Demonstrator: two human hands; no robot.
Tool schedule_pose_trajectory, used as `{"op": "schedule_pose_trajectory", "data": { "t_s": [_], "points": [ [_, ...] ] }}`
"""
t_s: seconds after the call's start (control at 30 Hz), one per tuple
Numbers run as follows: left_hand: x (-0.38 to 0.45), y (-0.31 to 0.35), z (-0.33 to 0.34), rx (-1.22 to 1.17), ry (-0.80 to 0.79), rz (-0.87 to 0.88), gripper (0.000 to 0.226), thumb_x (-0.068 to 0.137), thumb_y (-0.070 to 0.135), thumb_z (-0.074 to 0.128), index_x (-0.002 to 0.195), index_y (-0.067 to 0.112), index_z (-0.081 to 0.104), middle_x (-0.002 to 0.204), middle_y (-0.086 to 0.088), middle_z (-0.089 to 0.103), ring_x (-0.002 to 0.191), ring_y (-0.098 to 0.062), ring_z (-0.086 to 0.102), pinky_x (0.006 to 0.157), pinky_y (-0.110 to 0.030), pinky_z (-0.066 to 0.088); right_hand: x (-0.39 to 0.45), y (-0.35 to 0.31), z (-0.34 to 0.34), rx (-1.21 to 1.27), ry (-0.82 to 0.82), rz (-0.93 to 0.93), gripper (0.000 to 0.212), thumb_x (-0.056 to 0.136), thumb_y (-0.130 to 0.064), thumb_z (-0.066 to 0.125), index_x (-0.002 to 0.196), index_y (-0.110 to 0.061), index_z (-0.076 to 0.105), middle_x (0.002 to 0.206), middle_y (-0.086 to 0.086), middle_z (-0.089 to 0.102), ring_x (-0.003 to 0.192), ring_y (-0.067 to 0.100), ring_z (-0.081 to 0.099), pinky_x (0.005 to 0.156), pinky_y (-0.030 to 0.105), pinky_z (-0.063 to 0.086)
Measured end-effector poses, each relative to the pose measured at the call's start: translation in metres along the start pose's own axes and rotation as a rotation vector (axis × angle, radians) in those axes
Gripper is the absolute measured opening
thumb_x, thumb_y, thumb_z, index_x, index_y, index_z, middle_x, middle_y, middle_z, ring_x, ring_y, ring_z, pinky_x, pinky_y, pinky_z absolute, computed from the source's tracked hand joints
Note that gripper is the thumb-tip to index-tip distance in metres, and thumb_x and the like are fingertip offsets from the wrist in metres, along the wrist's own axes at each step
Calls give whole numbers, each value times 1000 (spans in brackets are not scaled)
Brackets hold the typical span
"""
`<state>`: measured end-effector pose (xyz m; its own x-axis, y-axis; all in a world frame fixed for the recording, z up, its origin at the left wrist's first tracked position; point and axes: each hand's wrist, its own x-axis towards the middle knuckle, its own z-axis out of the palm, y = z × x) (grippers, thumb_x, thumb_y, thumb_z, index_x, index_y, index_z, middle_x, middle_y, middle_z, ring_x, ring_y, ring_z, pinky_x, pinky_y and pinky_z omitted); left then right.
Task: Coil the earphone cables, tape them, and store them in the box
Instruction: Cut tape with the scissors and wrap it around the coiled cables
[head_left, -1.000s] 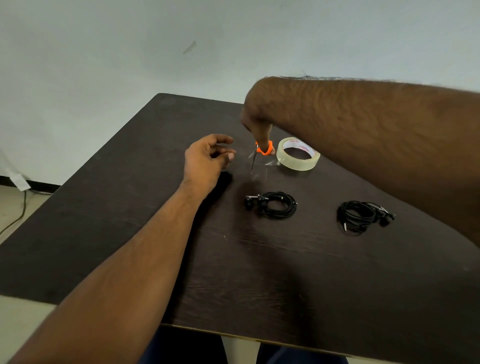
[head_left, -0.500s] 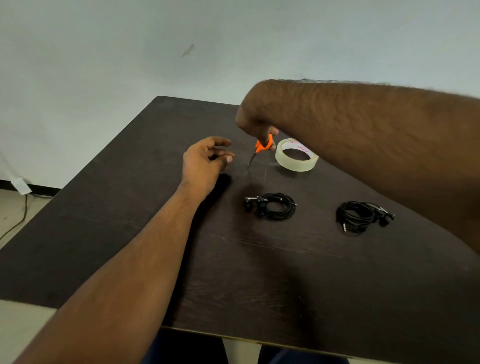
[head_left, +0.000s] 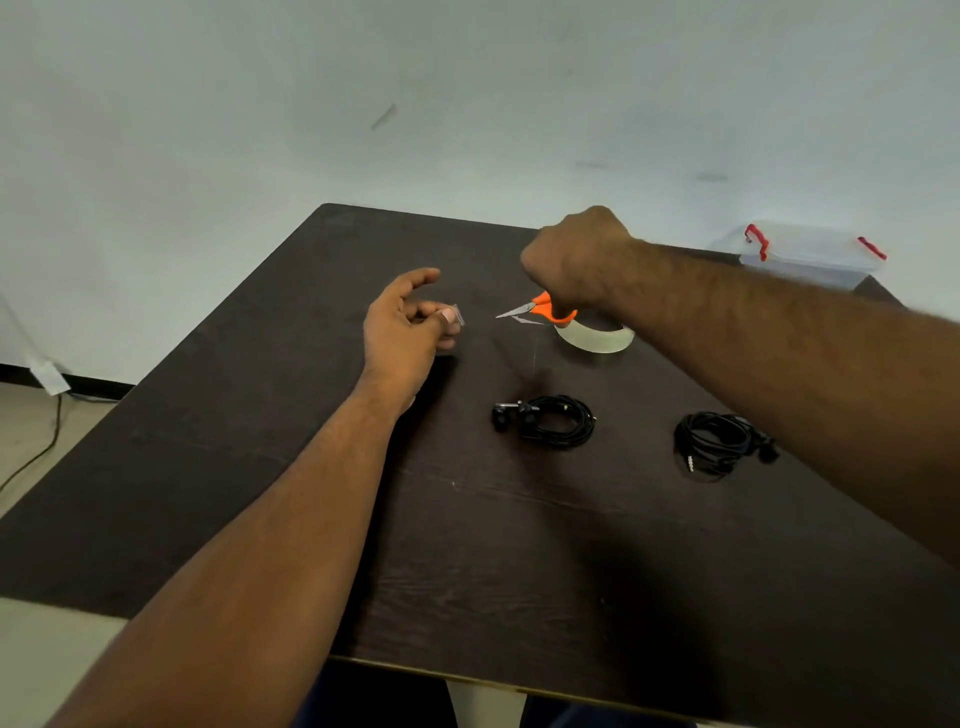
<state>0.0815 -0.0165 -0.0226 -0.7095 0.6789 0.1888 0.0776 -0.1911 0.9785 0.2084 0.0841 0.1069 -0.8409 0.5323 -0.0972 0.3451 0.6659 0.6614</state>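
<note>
L hand (head_left: 410, 325) pinches a short clear tape strip (head_left: 457, 315) btw thumb and fingertip, other fingers loosely curled. R hand (head_left: 574, 260) clenched round the orange-handled scissors (head_left: 545, 309), blades pointing left, held just above the clear tape roll (head_left: 597, 338) on the dark table (head_left: 260, 441).

Two black earphone coils lie near of the roll: left coil (head_left: 553, 421) w/ buds sticking out at its left, right coil (head_left: 714, 441) w/ plug at near-left. Can't tell if either is taped yet.

Handling (judgement): coils light, soft, springy, prob. loosen if lifted by one strand. Best to pinch across the whole bundle, tape wrapped there. Strip is flimsy, sticky, will fold on itself; keep it by one end.

Container: clear lidded box (head_left: 810, 249) w/ red clips, far right corner, well apart from coils. Lid seems on; contents not discernible.
</note>
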Motion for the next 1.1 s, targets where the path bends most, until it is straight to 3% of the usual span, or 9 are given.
{"op": "schedule_pose_trajectory", "data": {
  "t_s": [0.1,0.23,0.3,0.4,0.53,0.7,0.83,0.97,1.1],
  "points": [
    [-1,-1,1,19,-19,9,42,87,-3,62,125,14,56,78,-11,69,78,-20,69,69,-35,59,-14,-6,15,122,7,82,28,80,-16,63,62,-15,42,64,-2,44,60,22,51,58,29,38],
    [-1,-1,2,51,-41,13,42,87,-5,60,125,14,56,76,-9,67,72,-18,66,64,-30,57,-29,-19,36,290,-24,149,14,81,-24,67,83,-14,57,81,2,55,81,30,62,62,32,40],
    [-2,-1,3,61,-50,16,41,87,-5,61,124,14,57,78,-11,68,71,-18,66,62,-28,55,-35,-23,44,332,-27,148,23,80,-30,70,85,-14,53,90,3,59,79,28,58,63,34,45],
    [-3,0,4,64,-57,12,39,87,-4,61,121,14,57,78,-11,67,70,-17,65,60,-26,54,-37,-24,56,383,-1,161,32,79,-37,73,91,-15,54,103,4,55,92,27,57,64,37,48],
    [-2,-1,3,70,-65,8,39,86,-4,63,119,15,58,76,-10,68,69,-17,65,61,-26,52,-32,-22,61,456,-41,130,21,83,-28,66,83,-15,48,93,5,57,80,23,54,63,32,45],
    [-2,-1,3,66,-73,2,38,86,-4,63,118,16,59,75,-7,68,69,-15,65,60,-23,52,-22,-20,66,523,-124,100,31,82,-30,65,66,-17,42,90,7,61,74,21,52,58,27,36],
    [-2,-1,2,68,-76,0,39,86,-3,63,120,16,59,79,-11,69,70,-16,66,61,-22,53,-22,-22,68,574,-145,83,30,83,-28,65,65,-18,43,69,1,50,72,21,50,49,23,27],
    [-1,-1,3,67,-84,1,38,87,-2,64,119,17,59,79,-9,70,71,-15,67,61,-21,52,-31,-20,70,791,-106,87,38,79,-17,71,90,-17,35,77,7,57,46,19,51,41,26,41],
    [-1,-1,3,70,-81,2,37,87,-2,65,119,16,60,76,-5,69,70,-15,66,62,-24,53,-27,-14,73,852,-170,14,23,81,-3,60,71,-13,43,71,9,67,29,10,51,38,26,47]
  ]
}}
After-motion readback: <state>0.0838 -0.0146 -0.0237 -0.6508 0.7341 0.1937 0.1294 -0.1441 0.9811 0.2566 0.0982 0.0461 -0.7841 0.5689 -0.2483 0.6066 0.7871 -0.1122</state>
